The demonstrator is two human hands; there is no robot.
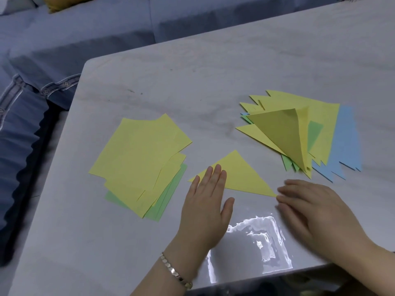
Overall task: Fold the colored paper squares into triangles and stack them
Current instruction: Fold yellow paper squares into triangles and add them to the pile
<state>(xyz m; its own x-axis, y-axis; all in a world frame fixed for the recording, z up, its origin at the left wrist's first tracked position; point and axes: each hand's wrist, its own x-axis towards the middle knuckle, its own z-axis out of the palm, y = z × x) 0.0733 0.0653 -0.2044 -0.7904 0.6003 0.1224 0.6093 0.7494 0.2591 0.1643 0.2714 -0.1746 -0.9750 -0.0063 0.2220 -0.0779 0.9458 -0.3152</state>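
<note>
1. Left hand [206, 201], bracelet [176, 272] at the wrist, is pressing straight, flat fingers on the left corner of a folded yellow triangle [241, 176].
2. Right hand [316, 210], blurred, is touching the triangle's right tip with loosely extended fingers, gripping nothing.
3. Triangle is lying on the table [192, 71] between two piles.
4. Squares [139, 159], yellow over green, are lying at left; folded triangles [299, 133] are lying heaped at right.

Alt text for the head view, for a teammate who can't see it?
A person's left hand presses flat on a folded yellow triangle on the grey table, the right hand touching its right tip. Unfolded yellow and green squares lie left, the stack of folded triangles right.
</note>
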